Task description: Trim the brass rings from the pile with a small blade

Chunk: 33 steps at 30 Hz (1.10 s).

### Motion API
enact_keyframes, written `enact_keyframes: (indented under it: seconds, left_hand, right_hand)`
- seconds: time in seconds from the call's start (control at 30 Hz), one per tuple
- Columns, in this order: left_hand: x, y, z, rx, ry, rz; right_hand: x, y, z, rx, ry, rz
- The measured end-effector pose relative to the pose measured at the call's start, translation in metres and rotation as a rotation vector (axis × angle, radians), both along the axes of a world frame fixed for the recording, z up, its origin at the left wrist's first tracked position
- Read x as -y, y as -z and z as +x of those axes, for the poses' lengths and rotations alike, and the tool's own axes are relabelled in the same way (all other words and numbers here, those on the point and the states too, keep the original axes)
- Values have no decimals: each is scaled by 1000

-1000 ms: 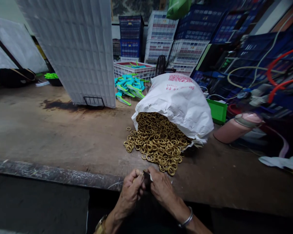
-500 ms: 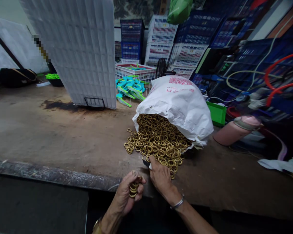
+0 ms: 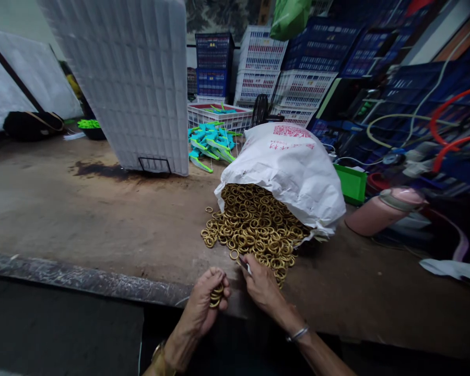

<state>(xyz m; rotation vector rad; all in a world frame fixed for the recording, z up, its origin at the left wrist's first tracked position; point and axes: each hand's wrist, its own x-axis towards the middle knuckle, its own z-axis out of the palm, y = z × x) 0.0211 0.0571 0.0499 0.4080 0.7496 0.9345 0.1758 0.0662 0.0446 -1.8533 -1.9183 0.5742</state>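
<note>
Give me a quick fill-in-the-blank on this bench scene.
The left hand grips a stack of brass ____.
The right hand pinches a small dark tool beside the pile spilling from the ____ sack.
The pink bottle lies on its ____.
Missing: rings; white; side.

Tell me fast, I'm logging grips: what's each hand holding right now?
Left hand: closed on rings.
Right hand: pinching a dark piece at the ring pile; what it is cannot be told.

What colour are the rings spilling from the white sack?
Brassy gold; the rings show best in the head view.
</note>
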Motion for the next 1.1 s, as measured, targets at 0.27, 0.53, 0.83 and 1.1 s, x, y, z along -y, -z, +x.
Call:
enact_keyframes:
  seconds: [0.27, 0.53, 0.83, 1.1]
  left_hand:
    - [-6, -4, 10, -520, 101, 297]
    - [-3, -8, 12, -535, 111, 268]
    - [-1, -3, 14, -550, 145, 281]
    - [1, -7, 8, -408, 287, 277]
  right_hand:
    - [14, -22, -1, -786, -103, -367]
    - [12, -3, -4, -812, 70, -389]
    - [10, -2, -5, -698, 55, -271]
    - [10, -4, -7, -729, 89, -284]
